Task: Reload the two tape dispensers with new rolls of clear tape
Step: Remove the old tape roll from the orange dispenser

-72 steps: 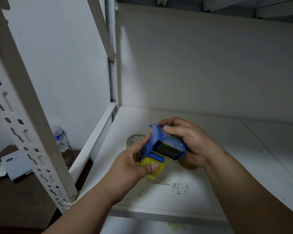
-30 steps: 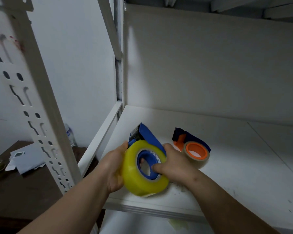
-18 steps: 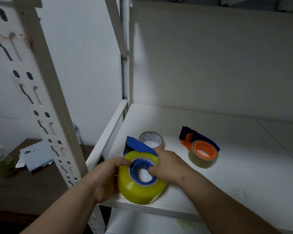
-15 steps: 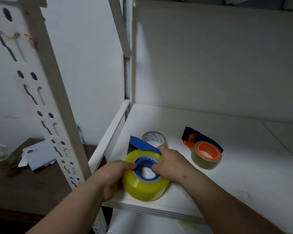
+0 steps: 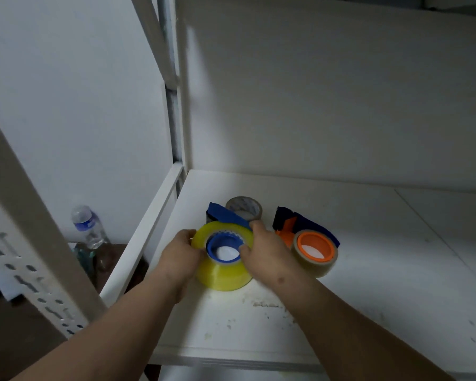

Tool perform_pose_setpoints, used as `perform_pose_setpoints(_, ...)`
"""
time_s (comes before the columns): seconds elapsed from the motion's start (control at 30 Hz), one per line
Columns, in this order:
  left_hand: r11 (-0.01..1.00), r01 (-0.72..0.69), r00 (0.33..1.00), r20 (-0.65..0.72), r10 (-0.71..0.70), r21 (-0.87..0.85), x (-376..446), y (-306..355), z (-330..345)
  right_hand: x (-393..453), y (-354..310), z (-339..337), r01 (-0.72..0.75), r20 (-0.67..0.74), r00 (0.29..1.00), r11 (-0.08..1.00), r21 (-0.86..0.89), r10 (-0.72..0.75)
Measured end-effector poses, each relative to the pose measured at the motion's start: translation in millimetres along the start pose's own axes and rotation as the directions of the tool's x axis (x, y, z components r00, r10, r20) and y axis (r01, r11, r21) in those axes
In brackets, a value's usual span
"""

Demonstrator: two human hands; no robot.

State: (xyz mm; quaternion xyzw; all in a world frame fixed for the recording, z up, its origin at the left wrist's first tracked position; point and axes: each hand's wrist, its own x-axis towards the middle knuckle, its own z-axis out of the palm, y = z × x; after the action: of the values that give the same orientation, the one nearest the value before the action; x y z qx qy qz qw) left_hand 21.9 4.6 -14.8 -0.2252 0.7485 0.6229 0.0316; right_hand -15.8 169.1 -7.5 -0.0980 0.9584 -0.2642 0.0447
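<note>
Both hands, left hand [image 5: 180,253] and right hand [image 5: 264,250], clasp yellow roll [image 5: 223,273] on blue dispenser [image 5: 223,215], frame centre. Seat it flush on hub; press evenly.

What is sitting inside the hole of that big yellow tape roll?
A blue hub of the dispenser fills the yellow tape roll; white shows through its open centre. The right hand covers the hub's right edge.

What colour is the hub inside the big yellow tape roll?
Blue: the ridged plastic hub inside the yellow tape roll, in the head view.
</note>
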Motion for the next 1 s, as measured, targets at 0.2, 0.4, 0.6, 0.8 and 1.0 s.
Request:
perform_pose_setpoints(0.2,0.94,-0.21,0.956,-0.147,0.255,0.269,8.4,15.4,12.2,1.0,8.8,-21.7,0.153,-0.218,0.959,0.977,-0.148,-0.183)
perform_pose_setpoints(0.4,0.732,-0.403,0.84,-0.095,0.534,0.548,-7.9,38.3,33.3,-4.8,56.4,-53.9,-0.126,-0.405,0.913,0.916,-0.381,-0.043)
perform_pose_setpoints(0.6,0.699,-0.507,0.823,0.042,0.567,0.504,-20.8,45.2,58.6,-17.0,90.0,-37.5,-0.15,-0.094,0.988,0.91,-0.388,0.122)
perform_pose_setpoints(0.8,0.812,-0.508,0.861,0.168,0.48,0.288,-35.9,42.8,80.0,-24.0,93.0,-39.4,-0.129,-0.188,0.979,0.95,-0.286,0.077)
perform_pose_setpoints(1.0,0.994,-0.066,0.943,0.321,0.089,-0.083,-52.1,50.0,106.5,-40.3,70.9,-70.5,-0.038,-0.1,0.99,0.873,0.486,0.098)
